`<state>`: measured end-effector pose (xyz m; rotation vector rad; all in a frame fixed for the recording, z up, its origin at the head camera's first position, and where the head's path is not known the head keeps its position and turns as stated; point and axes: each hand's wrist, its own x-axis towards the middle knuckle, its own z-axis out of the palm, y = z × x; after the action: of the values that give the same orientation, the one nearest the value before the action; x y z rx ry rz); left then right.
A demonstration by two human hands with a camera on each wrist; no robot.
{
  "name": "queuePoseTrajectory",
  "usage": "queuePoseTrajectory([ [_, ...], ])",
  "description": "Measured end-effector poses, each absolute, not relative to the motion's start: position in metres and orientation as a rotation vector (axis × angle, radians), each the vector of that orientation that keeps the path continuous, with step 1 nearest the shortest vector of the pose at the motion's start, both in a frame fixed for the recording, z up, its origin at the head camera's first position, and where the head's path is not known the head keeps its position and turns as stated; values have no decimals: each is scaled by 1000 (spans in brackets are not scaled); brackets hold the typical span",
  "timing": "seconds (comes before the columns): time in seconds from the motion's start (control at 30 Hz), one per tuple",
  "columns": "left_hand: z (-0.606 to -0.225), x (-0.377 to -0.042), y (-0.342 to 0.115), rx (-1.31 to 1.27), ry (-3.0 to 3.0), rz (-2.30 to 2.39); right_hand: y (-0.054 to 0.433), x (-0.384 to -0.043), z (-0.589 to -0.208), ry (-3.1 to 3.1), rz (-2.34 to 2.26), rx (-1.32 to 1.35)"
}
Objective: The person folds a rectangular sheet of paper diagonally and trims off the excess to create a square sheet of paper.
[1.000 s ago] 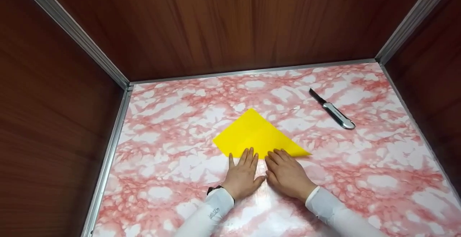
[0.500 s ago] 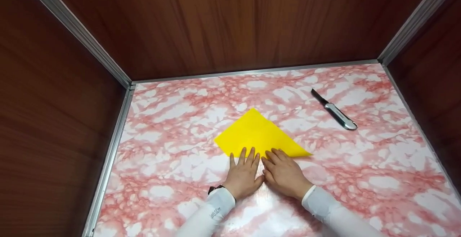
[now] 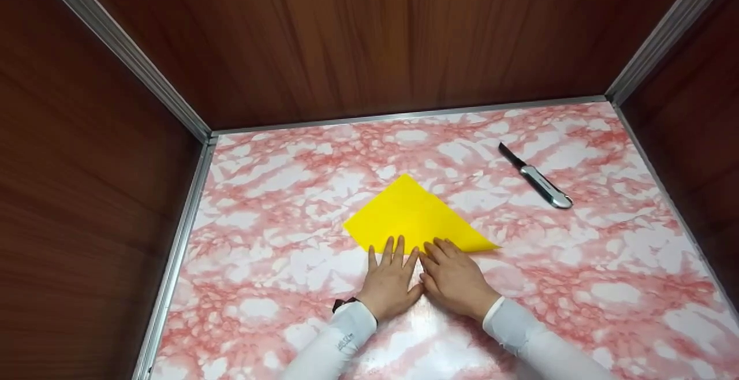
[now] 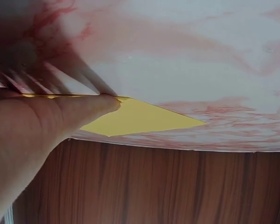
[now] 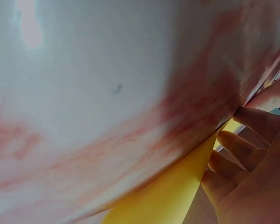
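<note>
A folded sheet of yellow paper point(image 3: 407, 209) lies on the table, its peak pointing away and its folded edge toward me. My left hand point(image 3: 388, 285) rests on the near edge with fingers spread and straight. In the left wrist view a finger point(image 4: 95, 106) lies along the paper's edge point(image 4: 144, 116). My right hand point(image 3: 459, 279) presses the same edge just to the right, its fingertips on the paper and slightly bent. From the right wrist, the yellow paper point(image 5: 163, 191) bulges a little off the table beside the fingertips. Both thumbs nearly meet.
A utility knife point(image 3: 537, 178) with its dark blade out lies at the right rear of the red-and-white marbled table point(image 3: 277, 195). Brown wood-grain panels point(image 3: 369, 39) with metal edging enclose the back and both sides.
My right hand has shifted slightly left along the near edge, closer to the left hand. The left index finger has spread toward the right hand. The paper keeps its place.
</note>
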<state>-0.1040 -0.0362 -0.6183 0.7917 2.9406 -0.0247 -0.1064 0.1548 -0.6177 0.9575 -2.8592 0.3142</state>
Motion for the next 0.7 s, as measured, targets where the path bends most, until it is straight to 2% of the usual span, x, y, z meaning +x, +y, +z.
queuePoseTrajectory([
  [0.7, -614, -105, -36, 778, 2879, -14, 182, -102, -617, -2867, 325, 938],
])
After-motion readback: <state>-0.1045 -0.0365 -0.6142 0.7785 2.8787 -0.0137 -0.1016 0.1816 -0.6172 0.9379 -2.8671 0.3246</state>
